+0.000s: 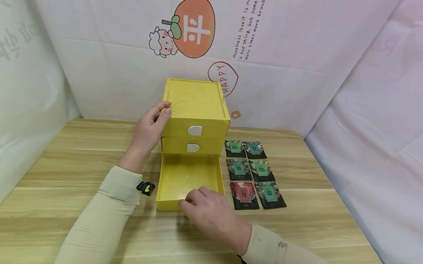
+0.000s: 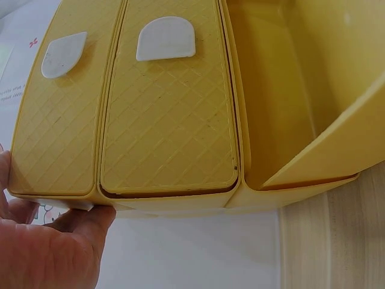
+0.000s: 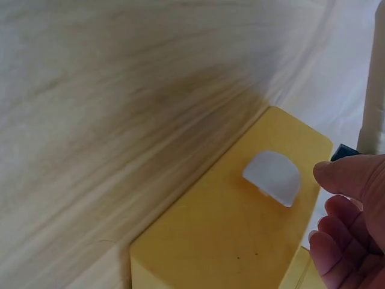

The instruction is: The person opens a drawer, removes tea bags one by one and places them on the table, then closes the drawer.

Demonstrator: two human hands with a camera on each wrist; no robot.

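A yellow desktop drawer unit (image 1: 196, 101) stands on the table, its two upper drawers closed and its bottom drawer (image 1: 189, 174) pulled out. The open drawer's bare yellow floor shows. My left hand (image 1: 150, 129) grips the unit's upper left edge. In the left wrist view, the thumb (image 2: 99, 226) lies against its side. Over the bottom drawer's front rim is my right hand (image 1: 212, 213), fingers loosely curled. In the right wrist view, the thumb (image 3: 337, 174) is at that rim, near the white handle (image 3: 275, 177), and nothing is seen pinched between thumb and fingers.
Several flat, dark, printed packets (image 1: 239, 169) lie in two columns just right of the drawer unit; one is red (image 1: 245, 195). A printed white cloth (image 1: 128, 76) hangs behind the wooden table (image 1: 88, 153) and along both sides.
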